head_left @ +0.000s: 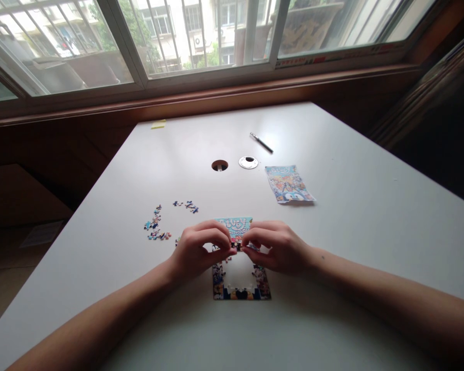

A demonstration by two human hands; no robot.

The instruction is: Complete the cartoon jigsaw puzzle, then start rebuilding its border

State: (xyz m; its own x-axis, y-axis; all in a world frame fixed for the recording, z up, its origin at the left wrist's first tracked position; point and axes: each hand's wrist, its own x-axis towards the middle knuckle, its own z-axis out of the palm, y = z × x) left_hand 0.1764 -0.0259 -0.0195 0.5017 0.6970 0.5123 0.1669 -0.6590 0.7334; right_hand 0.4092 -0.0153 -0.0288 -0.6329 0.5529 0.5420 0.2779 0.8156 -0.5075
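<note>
While both hands met over the upper part of a jigsaw puzzle [241,294], the puzzle lay flat on the white worktop [355,242], well apart from the left and right edges and nearer the wearer than the far edge. Its border looked joined, and bare surface showed through the middle. The left hand [203,241] curled over the puzzle's left side and the right hand [278,245] over its right, each with thumb and fingertips drawn close together just below the printed title; whether they pinched a piece or pressed on the joined ones, I could not tell. Loose pieces [153,225] lay in a scattered arc toward the worktop's left edge, with a few more [192,206] just beyond the left hand. A printed sheet [289,184] lay toward the right edge, a pen [261,142] beyond it toward the far edge, and a yellow slip [158,124] near the far left corner. The likeliest trouble, I judged, was the border buckling or coming apart, since nothing spanned its open middle and uneven pressure from either hand could have sprung the joints. A piece forced into a wrong gap might have bent its knobs. A careless sweep of the left forearm could have scattered the loose pieces, or carried some toward the round hole [220,165] in the worktop.
</note>
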